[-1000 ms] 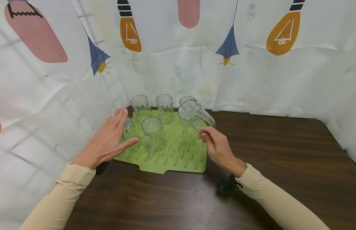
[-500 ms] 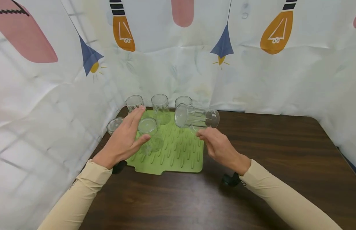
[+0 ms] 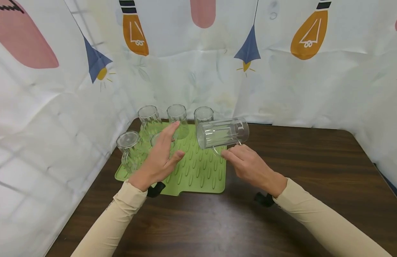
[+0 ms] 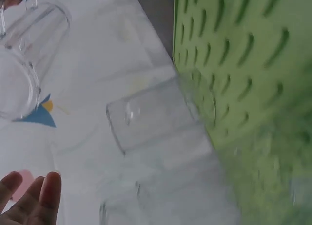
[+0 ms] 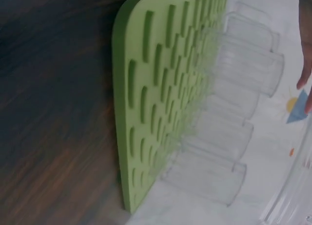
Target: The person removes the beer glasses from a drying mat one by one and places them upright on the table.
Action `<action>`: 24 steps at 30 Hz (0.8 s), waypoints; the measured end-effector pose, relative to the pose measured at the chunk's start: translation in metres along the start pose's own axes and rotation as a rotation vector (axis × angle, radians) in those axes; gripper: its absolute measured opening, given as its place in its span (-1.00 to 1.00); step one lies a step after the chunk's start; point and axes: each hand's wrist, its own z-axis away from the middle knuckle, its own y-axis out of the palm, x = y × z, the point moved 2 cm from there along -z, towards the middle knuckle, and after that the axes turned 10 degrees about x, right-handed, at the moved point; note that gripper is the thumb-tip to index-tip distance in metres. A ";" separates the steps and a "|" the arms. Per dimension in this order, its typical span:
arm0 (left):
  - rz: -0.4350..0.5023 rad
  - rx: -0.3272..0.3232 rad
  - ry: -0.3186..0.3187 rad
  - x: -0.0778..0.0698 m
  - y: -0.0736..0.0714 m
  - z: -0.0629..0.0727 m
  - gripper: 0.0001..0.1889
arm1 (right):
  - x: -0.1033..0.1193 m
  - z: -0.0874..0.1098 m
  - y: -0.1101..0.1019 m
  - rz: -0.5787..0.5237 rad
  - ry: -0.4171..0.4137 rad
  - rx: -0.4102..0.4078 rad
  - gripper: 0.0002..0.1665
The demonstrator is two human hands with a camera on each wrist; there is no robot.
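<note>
In the head view my right hand (image 3: 253, 167) grips the handle of a clear glass beer mug (image 3: 222, 132). That mug lies on its side in the air, over the right part of a green drying mat (image 3: 201, 175). Above the mat's left half my left hand (image 3: 161, 157) is raised, fingers straight and thumb apart, holding nothing. It partly hides one mug (image 3: 158, 137) behind it. More glass mugs stand on the mat: one at the left (image 3: 129, 141) and three along the back. In the left wrist view the held mug (image 4: 36, 40) is at upper left.
The mat lies on a dark wooden table (image 3: 204, 225), which stretches off to the right. A white curtain (image 3: 185, 71) printed with lamps hangs close behind and to the left of the mugs.
The held mug has tipped from a slant to nearly horizontal. My left hand has moved right, from beside the left mug toward the held one, uncovering that left mug.
</note>
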 end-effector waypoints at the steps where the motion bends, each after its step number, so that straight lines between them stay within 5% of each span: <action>1: 0.030 -0.010 0.015 -0.001 0.004 -0.002 -0.03 | 0.000 0.001 0.000 0.012 -0.008 0.014 -0.62; 7: 0.183 -0.067 0.058 -0.005 0.028 -0.011 -0.10 | 0.001 0.005 0.001 0.094 -0.036 0.087 -0.57; 16: 0.509 -0.047 -0.069 -0.011 0.056 -0.020 -0.21 | 0.003 0.011 0.003 0.146 -0.022 0.157 -0.59; 24: 0.619 -0.053 -0.153 -0.011 0.071 -0.027 -0.17 | 0.003 0.014 0.005 0.170 -0.018 0.182 -0.63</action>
